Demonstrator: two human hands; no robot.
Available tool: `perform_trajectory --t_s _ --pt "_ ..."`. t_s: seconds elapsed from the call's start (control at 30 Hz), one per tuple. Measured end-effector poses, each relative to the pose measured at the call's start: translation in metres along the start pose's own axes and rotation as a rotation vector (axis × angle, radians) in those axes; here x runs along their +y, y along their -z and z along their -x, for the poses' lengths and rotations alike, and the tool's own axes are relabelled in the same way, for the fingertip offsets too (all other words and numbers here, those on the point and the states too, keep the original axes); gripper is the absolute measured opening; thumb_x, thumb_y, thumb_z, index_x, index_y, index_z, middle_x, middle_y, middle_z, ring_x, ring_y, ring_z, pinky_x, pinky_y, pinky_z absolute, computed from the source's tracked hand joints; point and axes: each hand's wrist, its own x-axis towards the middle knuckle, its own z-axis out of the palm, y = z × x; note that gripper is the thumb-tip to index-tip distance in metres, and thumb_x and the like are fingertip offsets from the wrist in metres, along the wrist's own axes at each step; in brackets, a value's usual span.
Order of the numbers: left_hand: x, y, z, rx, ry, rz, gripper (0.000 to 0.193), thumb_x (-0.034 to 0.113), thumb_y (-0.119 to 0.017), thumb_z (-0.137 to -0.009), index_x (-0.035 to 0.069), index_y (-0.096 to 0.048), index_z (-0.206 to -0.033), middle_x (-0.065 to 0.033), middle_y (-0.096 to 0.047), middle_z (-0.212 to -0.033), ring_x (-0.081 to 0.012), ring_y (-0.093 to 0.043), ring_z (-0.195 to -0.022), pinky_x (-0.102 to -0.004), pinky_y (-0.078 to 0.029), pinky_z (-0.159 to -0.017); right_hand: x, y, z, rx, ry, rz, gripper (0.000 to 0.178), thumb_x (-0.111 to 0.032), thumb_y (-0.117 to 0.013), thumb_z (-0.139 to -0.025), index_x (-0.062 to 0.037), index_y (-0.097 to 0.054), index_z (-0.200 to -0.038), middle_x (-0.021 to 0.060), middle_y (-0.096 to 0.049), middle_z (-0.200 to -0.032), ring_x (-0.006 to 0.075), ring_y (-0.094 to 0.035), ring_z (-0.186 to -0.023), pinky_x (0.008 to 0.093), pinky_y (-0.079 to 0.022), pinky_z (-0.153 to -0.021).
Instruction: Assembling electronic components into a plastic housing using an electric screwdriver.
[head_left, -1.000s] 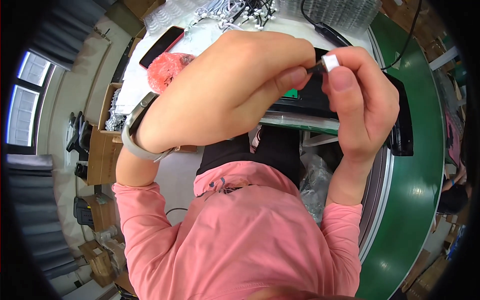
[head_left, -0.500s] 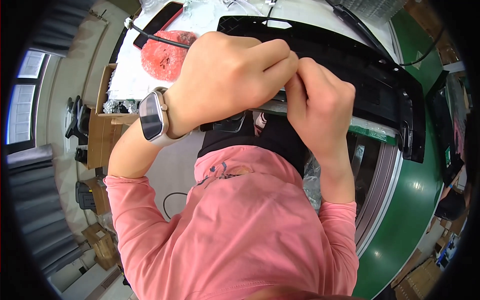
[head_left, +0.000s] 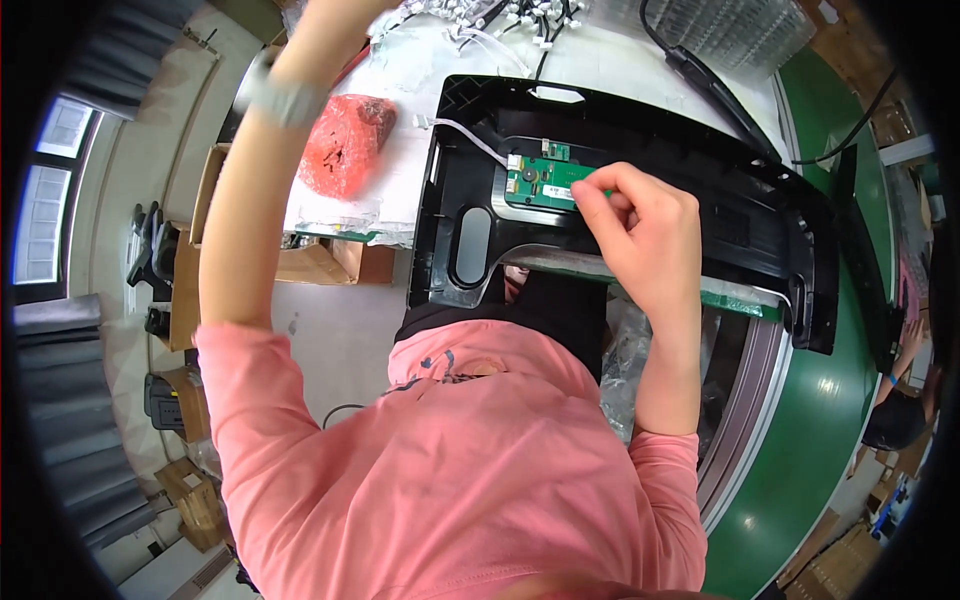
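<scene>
A black plastic panel (head_left: 437,225) lies on the white-covered table under my right hand (head_left: 650,220). Its thumb and forefinger are pinched together over the right end of a green circuit board (head_left: 548,188); whatever is between them, if anything, is hidden. A white cable (head_left: 468,133) runs from the panel's left edge to a white connector on the board. Just above sits a smaller green board (head_left: 556,151). My left hand (head_left: 350,12) reaches to the far left, mostly cut off by the upper edge, so its fingers do not show.
A red bubble-wrapped bundle (head_left: 342,150) rests left of the panel. White-plugged cables (head_left: 535,15) are heaped at the back. A black rod-shaped tool with a cord (head_left: 712,92) and clear plastic trays (head_left: 740,30) lie back right. Another person's arm (head_left: 908,350) shows far right.
My hands have parted: the left, which had a black cable with it, has moved up and away to the far left. The right has lowered toward the circuit board, now uncovered.
</scene>
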Motion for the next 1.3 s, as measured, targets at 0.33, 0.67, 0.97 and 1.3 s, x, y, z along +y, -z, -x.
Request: perform_trajectory --t_s 0.33,0.67,0.97,1.3 --pt "-0.069 -0.069 -0.067 0.202 -0.826 -0.141 0.033 0.015 -0.066 -0.086 -0.006 -0.065 -0.111 -0.0162 -0.070 -0.099 -0.0177 -0.066 -0.094 -0.0291 -0.051 -0.085 -0.004 -0.035 -0.040 -0.150 0.146 0.090 0.015 -0.009 -0.073 -0.081 -0.0014 -0.067 -0.092 0.0056 -0.058 -0.065 0.0148 -0.053 -0.052 0.0279 -0.041 -0.050" --pt "-0.095 -0.018 0.011 -0.137 -0.260 0.298 0.021 0.011 -0.065 -0.088 -0.002 -0.069 -0.103 -0.0079 -0.070 -0.093 -0.0152 -0.064 -0.092 -0.0272 -0.050 -0.083 -0.022 -0.068 -0.100 -0.071 0.566 0.266 0.012 -0.013 -0.067 -0.086 -0.0041 -0.070 -0.093 0.0095 -0.064 -0.071 0.0220 -0.062 -0.059 0.0321 -0.048 -0.054" --pt "-0.094 -0.059 0.056 -0.184 -0.409 0.346 0.027 0.017 -0.067 -0.087 -0.003 -0.064 -0.105 -0.0133 -0.068 -0.093 -0.0210 -0.064 -0.088 -0.0310 -0.050 -0.081 0.015 -0.019 -0.046 -0.209 0.282 0.666 0.014 -0.006 -0.067 -0.081 -0.0003 -0.068 -0.094 0.0143 -0.064 -0.073 0.0295 -0.064 -0.061 0.0389 -0.052 -0.062" --pt "-0.111 -0.071 0.041 -0.275 -0.504 0.381 0.030 0.017 -0.067 -0.083 -0.003 -0.063 -0.106 -0.0190 -0.066 -0.092 -0.0288 -0.064 -0.087 -0.0356 -0.050 -0.080 0.019 -0.033 -0.074 -0.501 0.014 0.765 0.009 -0.006 -0.060 -0.083 0.0007 -0.061 -0.089 0.0198 -0.063 -0.070 0.0371 -0.062 -0.062 0.0448 -0.049 -0.061"
